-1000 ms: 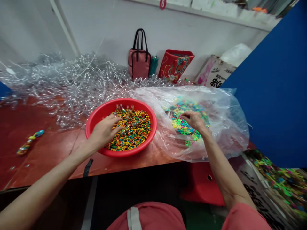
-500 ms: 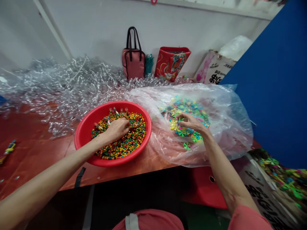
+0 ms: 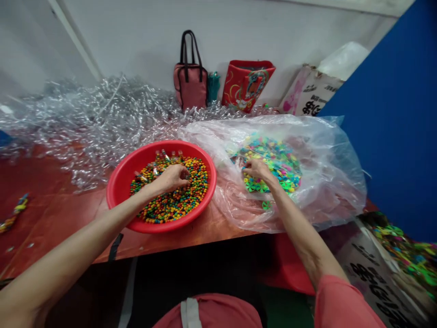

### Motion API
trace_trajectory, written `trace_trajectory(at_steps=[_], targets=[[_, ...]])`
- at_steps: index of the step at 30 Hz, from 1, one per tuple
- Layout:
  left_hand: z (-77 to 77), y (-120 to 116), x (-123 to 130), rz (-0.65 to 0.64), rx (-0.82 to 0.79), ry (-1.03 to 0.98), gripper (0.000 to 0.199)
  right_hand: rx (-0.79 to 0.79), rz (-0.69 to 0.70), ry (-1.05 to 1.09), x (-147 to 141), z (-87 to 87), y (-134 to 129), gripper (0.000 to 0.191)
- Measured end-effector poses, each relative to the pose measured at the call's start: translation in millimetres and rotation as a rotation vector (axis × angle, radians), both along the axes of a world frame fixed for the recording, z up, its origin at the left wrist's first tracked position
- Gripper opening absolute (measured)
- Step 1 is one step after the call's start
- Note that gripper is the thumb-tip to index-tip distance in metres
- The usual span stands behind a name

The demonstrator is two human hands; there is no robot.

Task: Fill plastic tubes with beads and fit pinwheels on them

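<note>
Left of centre, left hand (image 3: 170,178) half curled, low over multicoloured beads (image 3: 180,205) in a red plastic basin (image 3: 119,182), any hold hidden; right of centre, right hand (image 3: 257,169) loosely bent against neon plastic flower pieces (image 3: 276,171) inside a clear plastic bag (image 3: 327,191), grip unclear.

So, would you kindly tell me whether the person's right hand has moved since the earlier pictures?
Yes, the right hand has shifted leftward, closer to the red plastic basin than it was earlier.

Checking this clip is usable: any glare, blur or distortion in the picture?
In the head view, glare streaks the clear plastic bag; the wide lens bends the red table's edge and stretches the left forearm; no strong blur shows.
</note>
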State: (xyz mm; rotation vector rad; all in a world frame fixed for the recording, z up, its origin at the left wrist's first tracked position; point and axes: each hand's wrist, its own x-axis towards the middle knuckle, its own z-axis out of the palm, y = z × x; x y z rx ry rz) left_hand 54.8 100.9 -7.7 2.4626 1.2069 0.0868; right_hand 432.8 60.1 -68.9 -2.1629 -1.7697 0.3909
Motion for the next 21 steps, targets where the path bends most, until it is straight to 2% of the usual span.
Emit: trace_trajectory(at_steps=[3, 6, 8, 9, 11, 14, 17, 19, 21], targets=[[-9.4, -8, -7, 0.008, -0.030, -0.031, 0.024, 0.063, 0.050, 0.104, -1, 8.3, -8, 0.011], [-14.4, -23, -7, 0.000, -0.039, -0.086, 0.034, 0.230, 0.012, 0.300, -2, 16.4, -15, 0.020], [-17.3, -30, -4, -0.084, -0.046, -0.133, 0.037, 0.447, -0.237, 0.601, -2, 19.2, -15, 0.027], [-18.4, -33, -3, -0.124, -0.045, -0.157, 0.035, 0.507, -0.358, 0.693, -3, 20.4, -15, 0.035], [-19.0, -36, -1, -0.156, -0.025, -0.255, 0.038, 0.480, -0.446, 0.749, -7, 23.7, -15, 0.045], [-14.1, -38, -5, -0.072, -0.114, -0.500, 0.040, 0.441, -0.393, 0.692, -18, 32.6, -21, 0.056], [-4.4, -41, -17, 0.101, -0.442, -0.892, 0.037, 0.450, -0.325, 0.579, -39, 43.5, -29, 0.062], [1.9, -47, -29, 0.176, -0.675, -1.167, 0.042, 0.430, -0.203, 0.511, -58, 50.1, -32, 0.054], [6.0, -55, -43, 0.193, -0.809, -1.358, 0.049, 0.446, -0.012, 0.425, -83, 56.1, -32, 0.042]])
